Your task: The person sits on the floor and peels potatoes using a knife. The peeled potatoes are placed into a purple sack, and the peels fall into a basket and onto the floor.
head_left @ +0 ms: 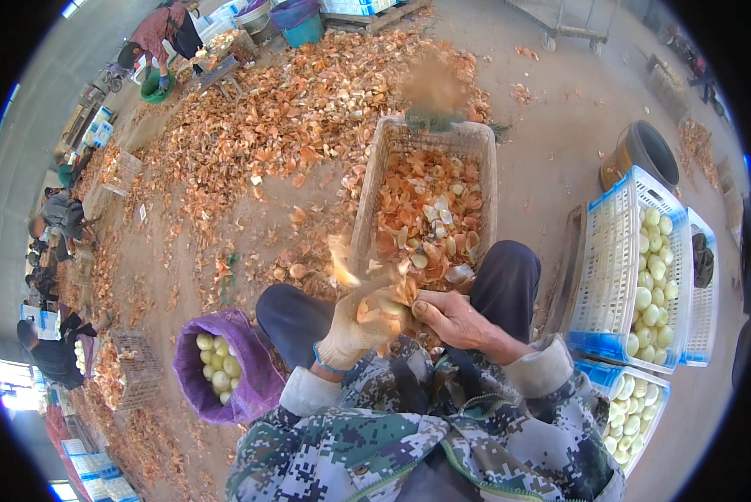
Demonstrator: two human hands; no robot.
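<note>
A partly peeled onion is held in my left hand, which wears a pale knit glove with a blue cuff edge. My bare right hand meets it from the right, thumb and fingers pinching loose brown onion skin at its side. Whether a small blade sits in those fingers is hidden. A blurred peel shows above the left glove. Between my knees and beyond stands a plastic crate, with orange-brown skins and pale scraps inside.
At my left stands a purple mesh sack of peeled onions. On my right are white-and-blue crates of peeled onions and a bucket. Skins litter the floor. A person bends over a green basin; others sit at left.
</note>
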